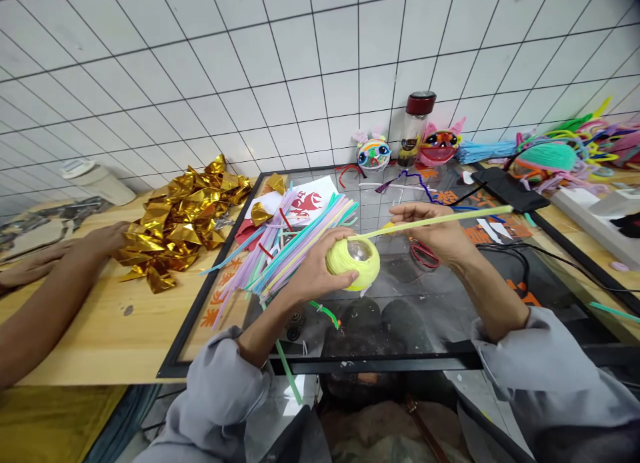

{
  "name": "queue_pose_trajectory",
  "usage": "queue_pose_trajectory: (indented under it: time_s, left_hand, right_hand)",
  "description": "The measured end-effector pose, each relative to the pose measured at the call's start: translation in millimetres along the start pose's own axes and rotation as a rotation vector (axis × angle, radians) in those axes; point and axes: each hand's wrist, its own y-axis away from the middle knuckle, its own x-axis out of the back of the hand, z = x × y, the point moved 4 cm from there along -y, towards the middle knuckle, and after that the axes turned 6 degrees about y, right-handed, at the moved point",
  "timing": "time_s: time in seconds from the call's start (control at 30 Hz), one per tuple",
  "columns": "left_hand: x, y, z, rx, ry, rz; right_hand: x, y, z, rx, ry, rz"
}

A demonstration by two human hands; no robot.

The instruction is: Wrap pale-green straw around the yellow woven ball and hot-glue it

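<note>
My left hand (315, 270) is wrapped round a clear ball partly covered in yellow pipe cleaner (354, 262), held just above the glass table top (430, 316). My right hand (437, 231) pinches a long yellow-green pipe cleaner (450, 218) that runs from the ball out to the right. A fanned bundle of pastel pipe cleaners (295, 246) lies under and behind my left hand.
Another person's arm and flat hand (55, 263) rest on the wooden table at the left, beside a heap of gold foil (185, 220). Painted masks (374, 153), a red-lidded jar (415, 126), colourful pipe cleaners (560, 146) and black cables (525, 256) sit at the back and right.
</note>
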Motion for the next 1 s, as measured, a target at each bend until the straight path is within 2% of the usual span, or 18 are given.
queue_pose_trajectory:
  time_s: [0.1,0.17,0.23,0.3,0.47,0.6,0.77,1.0]
  left_hand:
    - [2.4,-0.9,-4.7,0.035,0.024,0.028]
    - [3.3,-1.7,-8.0,0.054,0.062,0.044]
    - [3.3,-2.7,-10.2,0.066,0.093,0.052]
    - [2.8,-3.5,-10.8,0.068,0.105,0.055]
    - [2.1,-3.6,-10.2,0.072,0.100,0.068]
    - [1.8,-3.6,-10.9,0.081,0.109,0.077]
    - [0.0,-5.4,-12.6,0.114,0.154,0.077]
    - [-0.8,-7.5,-14.1,0.161,0.156,0.095]
  right_hand:
    - [17.5,-5.6,7.0,-0.064,0.631,0.109]
    - [19.7,-6.2,10.1,-0.136,1.021,0.085]
    - [16.3,-5.3,14.4,-0.215,1.250,0.009]
    - [11.8,-4.4,19.5,-0.276,1.342,-0.050]
    - [9.8,-7.9,28.1,-0.328,1.295,-0.037]
    - [16.0,-9.8,24.0,-0.333,1.252,0.017]
    - [26.1,-10.3,9.8,-0.222,1.076,0.175]
    - [23.0,-3.8,-4.8,-0.090,0.870,0.223]
